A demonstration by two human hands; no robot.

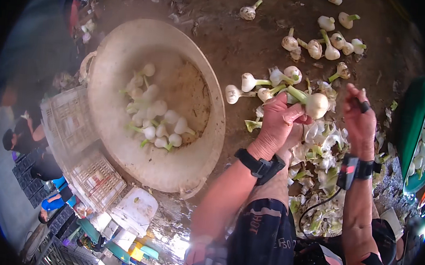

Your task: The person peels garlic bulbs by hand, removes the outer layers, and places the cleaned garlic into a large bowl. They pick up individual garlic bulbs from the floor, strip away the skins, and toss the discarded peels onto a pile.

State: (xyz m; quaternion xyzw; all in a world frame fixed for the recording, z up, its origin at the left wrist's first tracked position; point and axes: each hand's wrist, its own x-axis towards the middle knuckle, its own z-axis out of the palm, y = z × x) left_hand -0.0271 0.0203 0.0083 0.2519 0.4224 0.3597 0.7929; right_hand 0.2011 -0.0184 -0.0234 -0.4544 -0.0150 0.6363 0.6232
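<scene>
My left hand (278, 121) is closed on the green stem of a garlic bulb (317, 106), whose round pale head points to the right. Beside it, to the right, my right hand (359, 120) is raised with curled fingers. A small dark piece (363, 105) shows at those fingers; whether it is a tool or a wrap I cannot make out. Several garlic bulbs with short stems (248, 82) lie on the ground just beyond my left hand. Peeled skins and leaf scraps (326, 165) are heaped below and between my forearms.
A large pale round basin (92, 124) on the left holds several white garlic bulbs (157, 109). More bulbs (331, 51) lie farther off. A green tub (410, 121) of pale bulbs stands at right. Plastic crates (96, 176) and a white bucket (135, 208) are lower left; people (52, 202) sit beyond.
</scene>
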